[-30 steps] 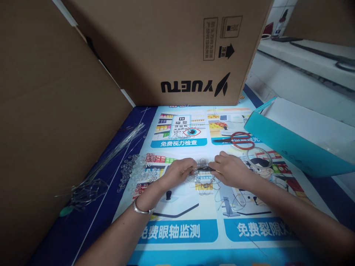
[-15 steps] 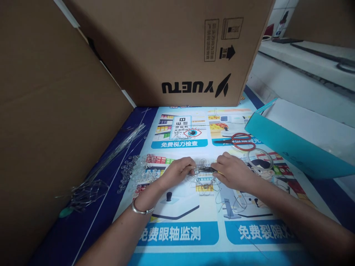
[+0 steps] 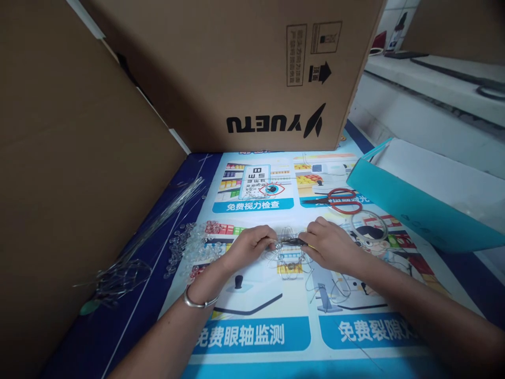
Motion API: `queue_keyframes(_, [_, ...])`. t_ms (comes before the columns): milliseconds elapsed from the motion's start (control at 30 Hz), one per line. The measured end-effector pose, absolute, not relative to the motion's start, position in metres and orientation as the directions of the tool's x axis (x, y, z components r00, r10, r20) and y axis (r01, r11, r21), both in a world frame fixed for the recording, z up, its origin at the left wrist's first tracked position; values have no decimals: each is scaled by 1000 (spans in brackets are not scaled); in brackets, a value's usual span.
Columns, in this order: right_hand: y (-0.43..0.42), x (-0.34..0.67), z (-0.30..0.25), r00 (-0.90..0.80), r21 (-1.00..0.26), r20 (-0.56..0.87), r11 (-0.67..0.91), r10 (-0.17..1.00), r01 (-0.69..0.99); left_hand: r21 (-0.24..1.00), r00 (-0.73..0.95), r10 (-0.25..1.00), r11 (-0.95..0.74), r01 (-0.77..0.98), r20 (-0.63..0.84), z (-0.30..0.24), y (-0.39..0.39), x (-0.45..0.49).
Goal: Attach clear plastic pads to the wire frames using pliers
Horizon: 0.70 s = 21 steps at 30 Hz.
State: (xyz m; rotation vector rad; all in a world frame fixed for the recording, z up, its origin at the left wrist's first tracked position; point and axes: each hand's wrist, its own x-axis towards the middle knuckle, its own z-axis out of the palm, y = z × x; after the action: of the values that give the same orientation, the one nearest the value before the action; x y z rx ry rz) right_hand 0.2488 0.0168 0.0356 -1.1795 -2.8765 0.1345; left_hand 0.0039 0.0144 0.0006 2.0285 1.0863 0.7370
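Observation:
My right hand (image 3: 329,243) is closed around a pair of pliers (image 3: 292,241), whose dark jaws point left. The jaw tips meet the beaded wire piece (image 3: 291,263), a looped wire shape with clear beads. My left hand (image 3: 254,246) pinches the left side of that piece, close to the tips; the exact spot between its fingers is hidden. Loose wire ends curl out below my right hand. Many clear beads (image 3: 197,245) lie scattered left of my left hand. Red-handled scissors (image 3: 335,201) rest beyond my right hand, beside a coil of wire (image 3: 370,226).
A bundle of wires (image 3: 158,221) lies at the left with a tangled end. Tall cardboard (image 3: 197,68) walls in the back and left. An open teal box (image 3: 418,205) stands at the right. A printed sheet (image 3: 276,355) covers the table.
The whole view has shifted slightly to the left. Both hands keep their hold on the wire piece and pliers, almost unmoved.

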Motion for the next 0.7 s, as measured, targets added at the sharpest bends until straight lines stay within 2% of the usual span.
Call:
queue_keyframes(433, [18,246,36,-719,-98,20,717,695,690,767,487,860,-412,491,150,1,15,4])
queue_keyframes(700, [18,246,39,-720,-72,-11,718,693,692,757,503,847,-440,483,171,-1,14,4])
